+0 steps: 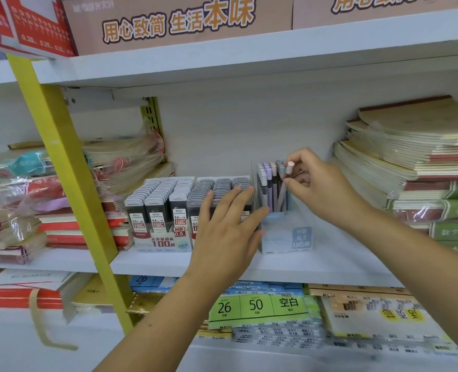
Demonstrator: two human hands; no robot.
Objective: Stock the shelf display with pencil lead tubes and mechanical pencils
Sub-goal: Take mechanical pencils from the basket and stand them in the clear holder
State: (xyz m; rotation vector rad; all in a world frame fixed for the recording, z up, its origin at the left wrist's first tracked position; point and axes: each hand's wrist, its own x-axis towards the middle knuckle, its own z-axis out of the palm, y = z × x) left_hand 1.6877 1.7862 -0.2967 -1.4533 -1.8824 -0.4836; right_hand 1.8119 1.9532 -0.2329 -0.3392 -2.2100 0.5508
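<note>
A display box of pencil lead tubes (158, 205) stands on the middle white shelf (152, 260), its tubes packed in rows. To its right a clear pencil box (289, 232) holds several upright mechanical pencils (269, 183) in purple and grey. My left hand (228, 224) lies with straight fingers against the left side of the pencil box and in front of the tube rows. My right hand (316, 186) pinches the top of one pinkish-grey mechanical pencil (285, 187) that leans inside the box at its right side.
Stacks of notebooks (416, 162) fill the shelf to the right; wrapped notebook packs (21, 205) lie to the left. A yellow upright post (69, 167) slants across the left. Label sheet packs (260, 307) lie on the shelf below. Cardboard cartons (179, 20) sit above.
</note>
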